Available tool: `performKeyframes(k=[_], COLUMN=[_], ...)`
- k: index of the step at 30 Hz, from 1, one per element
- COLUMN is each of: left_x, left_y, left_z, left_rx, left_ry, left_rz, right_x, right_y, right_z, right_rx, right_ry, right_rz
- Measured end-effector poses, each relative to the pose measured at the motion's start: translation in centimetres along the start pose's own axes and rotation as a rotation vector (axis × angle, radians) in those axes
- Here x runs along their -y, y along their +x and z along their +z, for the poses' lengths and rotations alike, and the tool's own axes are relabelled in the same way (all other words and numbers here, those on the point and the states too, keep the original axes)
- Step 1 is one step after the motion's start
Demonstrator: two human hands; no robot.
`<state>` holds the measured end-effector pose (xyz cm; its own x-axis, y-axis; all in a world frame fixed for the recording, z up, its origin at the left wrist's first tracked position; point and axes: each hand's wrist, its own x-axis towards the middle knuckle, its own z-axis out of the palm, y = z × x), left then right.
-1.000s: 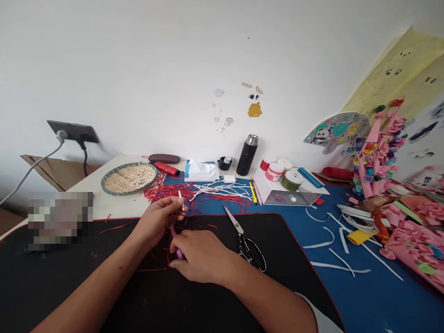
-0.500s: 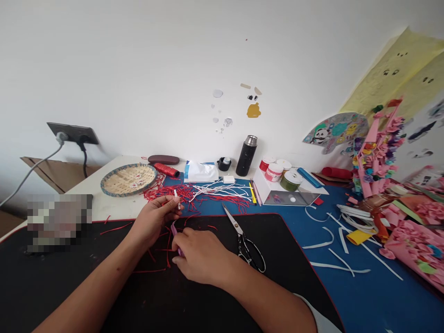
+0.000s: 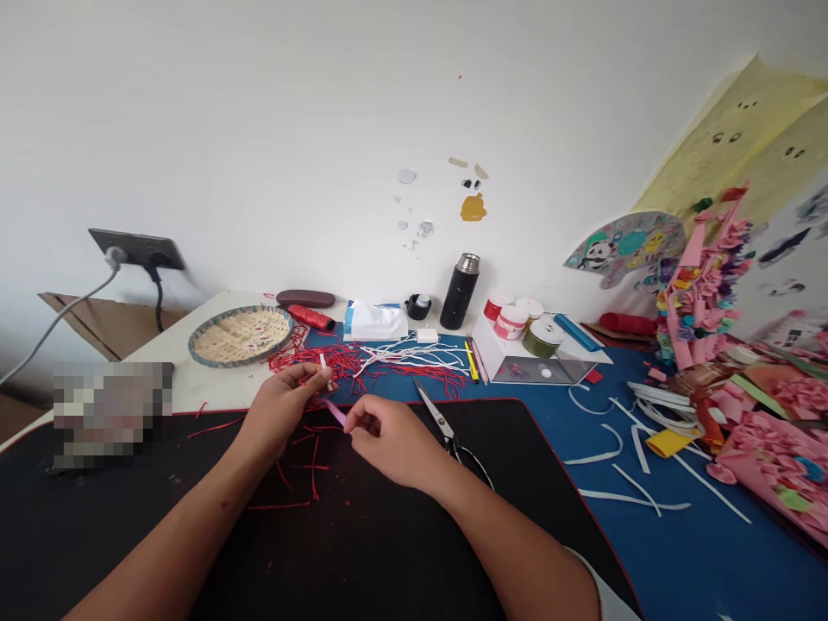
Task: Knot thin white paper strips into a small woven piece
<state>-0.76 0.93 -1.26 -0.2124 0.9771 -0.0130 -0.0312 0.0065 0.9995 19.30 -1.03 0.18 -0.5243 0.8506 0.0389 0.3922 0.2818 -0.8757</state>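
Note:
My left hand [image 3: 281, 407] is closed in a pinch on a small white paper strip [image 3: 323, 366], held just above the black mat [image 3: 388, 552]. My right hand [image 3: 388, 440] is closed in a pinch on a thin purple tool [image 3: 335, 412], its tip pointing towards my left hand. Loose red paper strips [image 3: 310, 453] lie on the mat under both hands. Black-handled scissors [image 3: 438, 418] lie shut just right of my right hand, partly behind it.
A heap of red and white strips [image 3: 388, 358] lies behind the hands. A woven basket [image 3: 241, 333], red thread spool [image 3: 311, 317], tissue pack [image 3: 375, 321], black flask [image 3: 461, 291] and paint jars [image 3: 514, 319] stand along the back. Pink paper crafts [image 3: 769, 431] and white strips [image 3: 621, 466] crowd the right.
My right hand lifted off the mat and moved up and slightly right, raising the purple tool towards my left hand. My left hand shifted a little to the left.

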Motion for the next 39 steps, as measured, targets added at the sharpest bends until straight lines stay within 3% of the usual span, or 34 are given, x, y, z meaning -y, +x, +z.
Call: performKeyframes(k=[7, 14, 18, 25, 32, 39], left_x=[0.1, 0.4, 0.9, 0.6, 0.2, 0.2], left_y=[-0.2, 0.0, 0.1, -0.3, -0.7, -1.2], left_z=[0.3, 0.5, 0.4, 1.1, 1.5, 1.8], left_rx=[0.086, 0.080, 0.060, 0.097, 0.159, 0.247], left_ry=[-0.073, -0.244, -0.324, -0.416, -0.477, -0.460], left_rz=[-0.045, -0.124, -0.163, -0.239, -0.336, -0.363], right_x=[-0.9, -0.5, -0.2, -0.6, -0.8, -0.7], right_y=[1.1, 1.2, 0.7, 0.5, 0.7, 0.6], right_z=[-0.8, -1.2, -1.2, -0.9, -1.0, -0.8], right_rx=[-0.028, -0.025, -0.019, -0.208, -0.294, -0.286], right_ry=[0.502, 0.661, 0.507, 0.087, -0.025, -0.070], right_rz=[0.182, 0.121, 0.016, -0.104, -0.185, -0.207])
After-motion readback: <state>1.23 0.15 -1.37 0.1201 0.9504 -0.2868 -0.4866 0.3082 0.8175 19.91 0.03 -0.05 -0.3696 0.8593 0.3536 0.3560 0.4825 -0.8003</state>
